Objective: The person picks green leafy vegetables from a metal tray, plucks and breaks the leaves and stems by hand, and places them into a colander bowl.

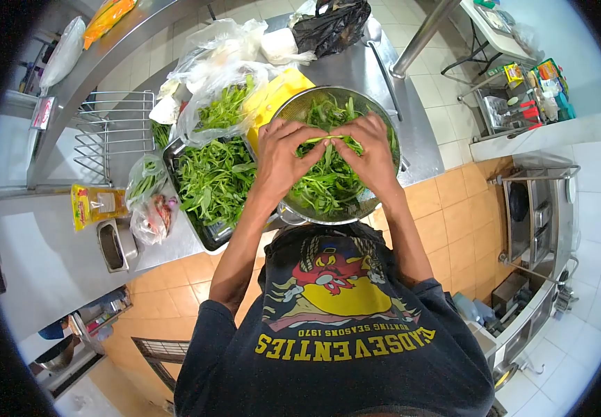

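The head view showed both bare hands at work over a round metal mesh strainer (395, 128) at the near edge of a steel table (422, 142). The left hand (281, 154) and the right hand (371, 154) met above the strainer's middle, with the fingers of each pinched closed on one green stem (326, 137), which ran roughly level between the two sets of fingertips. Below it, loose leafy greens (328, 182) lay heaped inside the strainer, whose near rim sat just beside the person's dark printed shirt (342, 340). To the left of the strainer stood a dark rectangular tray (211, 240) piled with more cut greens (211, 177), the left forearm passing over its right side. A yellow plastic container (276, 97) stood at the strainer's far left, partly hidden behind the left hand. Beyond the tray, clear plastic bags (220, 48) lay crumpled, one of them around further greens, and a black plastic bag (333, 29) rested at the far end of the table. A long-handled utensil (386, 83) lay to the strainer's far right. Left of the tray were a small knotted bag of greens (146, 175), a bag with reddish contents (154, 219), a yellow-edged pouch (97, 206) and a small steel pan (116, 244).
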The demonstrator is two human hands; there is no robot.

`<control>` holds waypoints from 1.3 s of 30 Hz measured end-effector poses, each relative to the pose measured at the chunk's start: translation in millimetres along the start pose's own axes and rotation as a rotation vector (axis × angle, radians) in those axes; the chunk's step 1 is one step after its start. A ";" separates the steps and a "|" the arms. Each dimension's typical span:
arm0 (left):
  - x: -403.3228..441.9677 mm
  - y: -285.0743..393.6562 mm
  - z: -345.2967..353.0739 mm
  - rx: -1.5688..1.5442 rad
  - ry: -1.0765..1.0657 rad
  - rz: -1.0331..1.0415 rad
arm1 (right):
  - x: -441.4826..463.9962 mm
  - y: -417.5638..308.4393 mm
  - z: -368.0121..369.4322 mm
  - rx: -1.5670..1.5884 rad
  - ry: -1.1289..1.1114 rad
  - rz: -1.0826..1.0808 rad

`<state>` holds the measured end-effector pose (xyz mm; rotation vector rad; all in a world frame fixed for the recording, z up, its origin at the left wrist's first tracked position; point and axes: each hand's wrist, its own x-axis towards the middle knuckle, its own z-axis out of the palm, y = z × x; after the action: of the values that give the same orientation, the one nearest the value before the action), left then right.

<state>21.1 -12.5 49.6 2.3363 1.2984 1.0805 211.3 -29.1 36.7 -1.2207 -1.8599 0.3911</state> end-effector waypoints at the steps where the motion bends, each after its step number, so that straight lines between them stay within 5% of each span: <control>1: -0.5 -0.3 2.3 0.008 0.012 0.002 | -0.4 -1.7 1.0 -0.008 0.033 0.002; 4: -4.5 -3.9 14.0 -0.188 0.054 -0.107 | -1.6 -7.7 6.5 0.021 0.118 0.039; 10: -14.2 -4.0 23.2 -1.031 0.134 -0.762 | -2.2 -4.6 6.5 0.341 0.262 0.294; 14: -13.9 -38.8 4.2 -1.113 0.122 -0.908 | -5.0 4.5 -8.0 0.334 0.196 0.357; 21: 6.0 -137.9 -44.3 0.021 0.231 -0.319 | -9.2 10.5 -11.2 0.359 0.166 0.374; 24: 2.2 -153.3 -48.3 0.470 0.262 -0.281 | -9.5 11.7 -11.9 0.354 0.118 0.386; 32: -4.6 -53.4 5.7 -0.478 -0.034 -0.467 | -10.3 10.6 0.5 0.441 0.052 0.396; 39: -0.1 -4.5 25.4 -0.612 -0.179 -0.346 | -10.3 9.5 -0.3 0.446 -0.015 0.394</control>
<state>36.3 -6.8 29.6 1.6459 1.0592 0.9564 218.8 -33.5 25.7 -1.2611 -1.4287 0.9751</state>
